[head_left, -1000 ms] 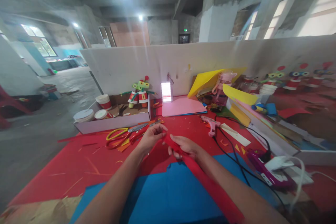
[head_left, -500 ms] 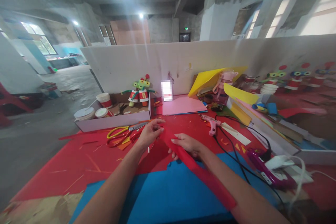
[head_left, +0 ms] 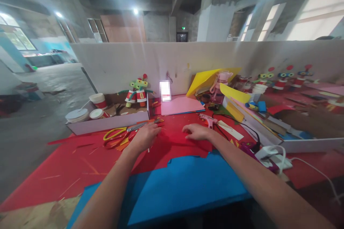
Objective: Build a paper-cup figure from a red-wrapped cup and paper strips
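Note:
Both of my hands are over the red paper (head_left: 172, 150) in the middle of the table, a short gap between them. My left hand (head_left: 145, 137) is palm down beside the scissors, fingers stretched forward. Opposite it, my right hand (head_left: 198, 132) has slightly bent fingers pointing left, with space between thumb and fingers. No clear outline of the red strip shows, red on red. Large scissors with yellow and red handles (head_left: 115, 134) lie left of my left hand. Blue sheets (head_left: 185, 182) are spread below my forearms.
A shallow box (head_left: 110, 123) at left holds cups and robot figures (head_left: 141, 94). Pink sheets (head_left: 182, 105) lie at the back. To the right are a pink glue gun (head_left: 211, 120), its cord, a white plug (head_left: 268, 152) and another box (head_left: 303, 146) with paper scraps.
My hands have moved apart, the right one away from the left. The red strip that hung along my right forearm no longer shows there. The view has turned slightly right.

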A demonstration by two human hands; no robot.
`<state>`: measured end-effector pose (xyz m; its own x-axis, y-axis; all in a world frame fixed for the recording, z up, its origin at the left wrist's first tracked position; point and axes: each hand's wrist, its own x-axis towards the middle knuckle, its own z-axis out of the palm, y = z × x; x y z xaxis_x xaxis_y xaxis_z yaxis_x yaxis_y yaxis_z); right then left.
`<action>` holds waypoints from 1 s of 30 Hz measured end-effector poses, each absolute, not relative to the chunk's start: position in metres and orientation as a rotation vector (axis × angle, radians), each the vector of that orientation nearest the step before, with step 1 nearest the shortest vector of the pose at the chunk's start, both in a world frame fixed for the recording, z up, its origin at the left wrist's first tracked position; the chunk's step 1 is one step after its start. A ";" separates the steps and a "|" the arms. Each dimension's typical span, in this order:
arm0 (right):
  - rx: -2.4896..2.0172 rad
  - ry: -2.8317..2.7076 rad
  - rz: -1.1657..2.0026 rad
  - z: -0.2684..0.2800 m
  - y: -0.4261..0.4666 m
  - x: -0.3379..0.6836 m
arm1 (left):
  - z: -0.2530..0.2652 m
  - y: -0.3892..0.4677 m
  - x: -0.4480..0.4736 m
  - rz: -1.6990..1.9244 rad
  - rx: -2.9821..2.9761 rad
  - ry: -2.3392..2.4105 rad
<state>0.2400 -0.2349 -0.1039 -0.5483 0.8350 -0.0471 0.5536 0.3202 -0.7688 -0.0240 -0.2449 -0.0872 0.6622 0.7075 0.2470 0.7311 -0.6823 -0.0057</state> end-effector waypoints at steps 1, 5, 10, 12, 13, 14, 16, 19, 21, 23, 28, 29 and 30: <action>-1.308 -2.189 0.736 -0.098 -0.237 0.243 | -0.089 -0.245 -0.026 -0.291 -2.800 -1.244; -1.052 -2.298 0.273 -0.095 -0.252 0.229 | -0.094 -0.249 -0.025 -0.145 -2.890 -1.315; -0.971 -2.463 0.314 -0.134 -0.250 0.203 | -0.093 -0.252 -0.022 -0.160 -2.905 -1.378; -1.002 -2.428 0.324 -0.148 -0.242 0.202 | -0.095 -0.251 -0.020 -0.186 -2.888 -1.387; -1.003 -2.406 0.334 -0.152 -0.238 0.203 | -0.097 -0.251 -0.017 -0.210 -2.884 -1.367; -0.998 -2.383 0.341 -0.156 -0.236 0.204 | -0.100 -0.251 -0.014 -0.230 -2.887 -1.333; -0.986 -2.349 0.362 -0.158 -0.234 0.205 | -0.107 -0.251 -0.007 -0.239 -2.901 -1.272; -0.981 -2.344 0.423 -0.156 -0.236 0.206 | -0.113 -0.251 0.001 -0.213 -2.920 -1.293; -0.986 -2.346 0.480 -0.152 -0.239 0.209 | -0.112 -0.251 0.003 -0.217 -2.916 -1.348; -1.008 -2.338 0.528 -0.149 -0.241 0.213 | -0.110 -0.253 0.002 -0.224 -2.893 -1.394; -1.079 -2.343 0.601 -0.144 -0.247 0.221 | -0.108 -0.255 0.001 -0.284 -2.941 -1.389; -1.090 -2.329 0.627 -0.144 -0.248 0.222 | -0.108 -0.255 0.001 -0.304 -2.964 -1.384; -1.104 -2.302 0.663 -0.143 -0.248 0.224 | -0.109 -0.255 0.000 -0.324 -2.984 -1.385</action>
